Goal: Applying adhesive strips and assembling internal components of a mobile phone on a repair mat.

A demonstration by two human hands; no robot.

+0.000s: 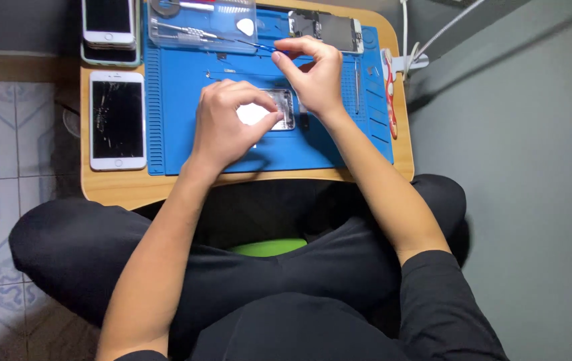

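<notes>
An opened phone body (282,109) lies on the blue work mat (179,100), its insides showing. My left hand (227,124) rests on it, fingers curled over its left part and gripping its edge. My right hand (313,73) hovers just above the phone's right end, pinching a thin blue-handled tool (259,45) whose shaft points left. Much of the phone is hidden under both hands.
A white phone with a cracked screen (117,119) lies on the wooden table (112,187) to the left; two more phones (108,23) are stacked behind it. A clear tool case (203,25), a detached phone screen (329,30) and red-handled tweezers (389,90) lie on the mat.
</notes>
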